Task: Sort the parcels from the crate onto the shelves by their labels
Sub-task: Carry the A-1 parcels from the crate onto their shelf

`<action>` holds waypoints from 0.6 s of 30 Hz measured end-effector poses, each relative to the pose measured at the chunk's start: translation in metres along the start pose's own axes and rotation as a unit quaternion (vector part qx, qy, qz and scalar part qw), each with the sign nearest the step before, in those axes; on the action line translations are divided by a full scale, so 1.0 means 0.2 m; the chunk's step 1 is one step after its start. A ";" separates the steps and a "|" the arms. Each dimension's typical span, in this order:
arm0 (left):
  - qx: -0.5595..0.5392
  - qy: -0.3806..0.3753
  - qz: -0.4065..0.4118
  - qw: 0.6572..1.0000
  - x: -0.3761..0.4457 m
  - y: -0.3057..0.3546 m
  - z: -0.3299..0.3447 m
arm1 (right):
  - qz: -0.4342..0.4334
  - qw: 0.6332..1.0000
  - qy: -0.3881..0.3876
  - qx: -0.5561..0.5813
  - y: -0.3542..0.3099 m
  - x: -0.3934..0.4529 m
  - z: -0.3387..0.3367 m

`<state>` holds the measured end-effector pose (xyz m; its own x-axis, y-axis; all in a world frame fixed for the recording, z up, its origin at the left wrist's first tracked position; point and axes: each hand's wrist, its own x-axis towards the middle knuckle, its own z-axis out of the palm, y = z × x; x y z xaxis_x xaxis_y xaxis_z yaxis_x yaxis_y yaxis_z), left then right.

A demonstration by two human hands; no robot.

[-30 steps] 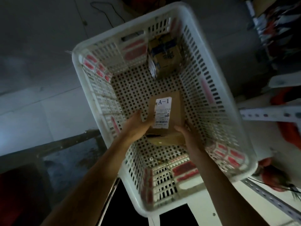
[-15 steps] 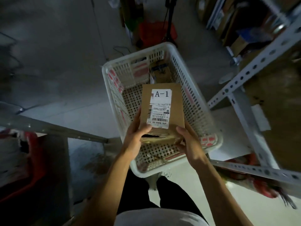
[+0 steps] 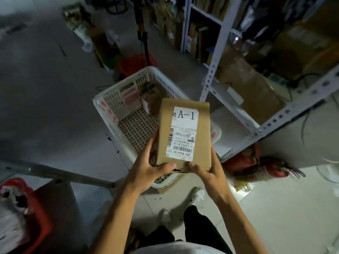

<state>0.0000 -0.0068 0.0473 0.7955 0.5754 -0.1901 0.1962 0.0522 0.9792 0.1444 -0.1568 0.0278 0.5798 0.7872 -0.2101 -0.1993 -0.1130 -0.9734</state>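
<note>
1. held up over the near edge of the crate [image 3: 102,105], label facing up: a brown parcel [image 3: 201,143] marked a-1 on its white label [image 3: 184,133]
2. left hand [image 3: 146,173] gripping the near left corner, thumb curled onto the top face, fingers out of sight underneath; right hand [image 3: 207,171] gripping the near right corner the same way, so both grips closed on the parcel
3. best kept level in both hands while reading the label, since a one-corner hold would probably let it tip
4. next, likely: find the spot marked a-1 on the shelves [image 3: 211,70] to the right; no shelf marks readable from here, so worth checking before setting down
5. worth watching the slanted metal rail [image 3: 286,114] just beside the crate when swinging the parcel across
6. set flat with the label outward, probably easiest for later checking
7. one more box [image 3: 150,96] left at the far end of the crate, leaning against its wall, still to be sorted
</note>
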 end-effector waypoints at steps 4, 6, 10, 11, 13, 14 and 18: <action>0.012 -0.058 0.019 0.998 -0.05 0.05 0.20 | -0.023 0.997 0.065 0.022 -0.03 -0.23 -0.14; 0.020 -0.092 0.032 0.995 -0.06 0.09 0.32 | -0.037 0.994 0.095 0.033 -0.04 -0.34 -0.24; 0.021 -0.153 0.048 0.987 -0.05 0.15 0.65 | -0.057 0.977 0.197 0.057 -0.08 -0.57 -0.46; 0.021 -0.166 0.054 0.984 -0.05 0.18 0.75 | -0.064 0.971 0.222 0.060 -0.10 -0.63 -0.53; 0.018 -0.201 0.065 0.977 -0.04 0.23 0.96 | -0.077 0.960 0.262 0.057 -0.13 -0.74 -0.68; 0.015 -0.218 0.070 0.973 -0.04 0.25 1.07 | -0.081 0.955 0.281 0.055 -0.14 -0.79 -0.77; 0.015 -0.271 0.088 0.958 -0.04 0.33 1.50 | -0.096 0.928 0.356 0.042 -0.15 -1.01 -1.11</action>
<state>0.1790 -0.2532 0.0926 0.9972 0.0634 -0.0397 0.0419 -0.0336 0.9986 0.2077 -0.4476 0.0784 0.9805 0.1836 -0.0699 -0.0821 0.0598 -0.9948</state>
